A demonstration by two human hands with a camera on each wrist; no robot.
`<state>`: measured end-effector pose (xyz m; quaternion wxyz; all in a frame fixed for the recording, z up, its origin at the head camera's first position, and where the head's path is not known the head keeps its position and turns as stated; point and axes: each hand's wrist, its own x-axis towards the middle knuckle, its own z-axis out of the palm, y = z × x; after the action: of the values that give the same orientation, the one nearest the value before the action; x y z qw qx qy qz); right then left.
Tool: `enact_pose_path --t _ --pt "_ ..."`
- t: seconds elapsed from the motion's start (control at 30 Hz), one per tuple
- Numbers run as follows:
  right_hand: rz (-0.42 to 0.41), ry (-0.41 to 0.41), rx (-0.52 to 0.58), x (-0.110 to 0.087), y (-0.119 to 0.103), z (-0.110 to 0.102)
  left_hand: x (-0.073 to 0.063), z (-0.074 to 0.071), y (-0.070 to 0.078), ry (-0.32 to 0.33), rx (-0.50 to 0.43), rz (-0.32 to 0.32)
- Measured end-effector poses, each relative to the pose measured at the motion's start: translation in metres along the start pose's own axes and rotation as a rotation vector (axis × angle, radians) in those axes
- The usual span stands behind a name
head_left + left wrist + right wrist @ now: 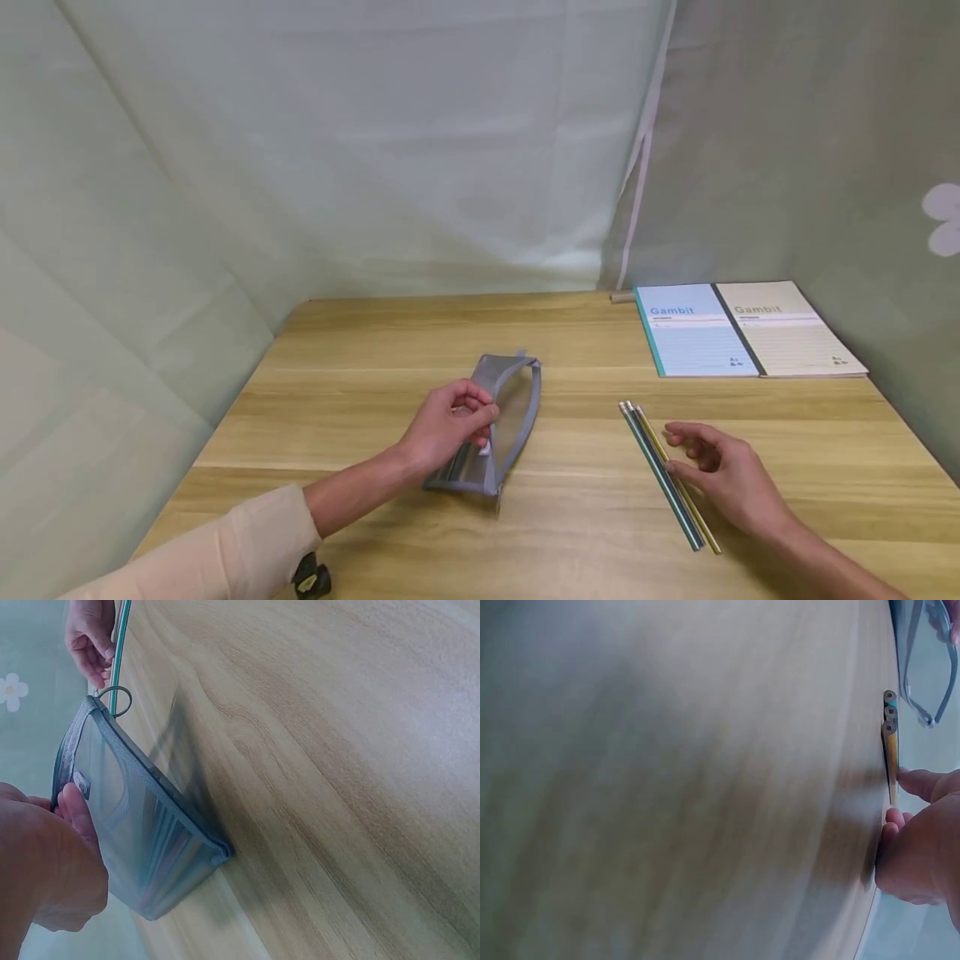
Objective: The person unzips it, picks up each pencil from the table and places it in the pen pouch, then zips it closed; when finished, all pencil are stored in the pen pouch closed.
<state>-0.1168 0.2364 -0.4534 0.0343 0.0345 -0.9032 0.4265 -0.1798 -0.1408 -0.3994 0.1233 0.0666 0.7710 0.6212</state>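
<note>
My left hand (450, 421) pinches the upper edge of a grey see-through mesh pencil case (517, 417) near its middle. The zipped mouth gapes toward the right, and long thin sticks show inside through the mesh (161, 847). To the right, three pencils lie side by side on the table: a green one (660, 475), a dark one (669, 477) and a yellow one (693, 512). Beside them is my right hand (731, 479), its fingers loosely bent and apart from the thumb. That thumb (919, 782) is right at the yellow pencil.
Two notebooks lie at the back right of the wooden table (360, 350), a blue one (693, 342) and a cream one (787, 337). A small brown piece (622, 297) pokes out by the blue notebook. Pale cloth (450, 167) hangs behind the table.
</note>
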Motion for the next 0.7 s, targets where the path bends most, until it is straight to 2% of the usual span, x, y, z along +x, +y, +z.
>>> enact_pose_path --t 0.7 --pt "0.018 0.02 -0.013 0.0022 -0.0004 0.001 0.0028 0.0004 -0.0016 -0.007 -0.002 -0.003"
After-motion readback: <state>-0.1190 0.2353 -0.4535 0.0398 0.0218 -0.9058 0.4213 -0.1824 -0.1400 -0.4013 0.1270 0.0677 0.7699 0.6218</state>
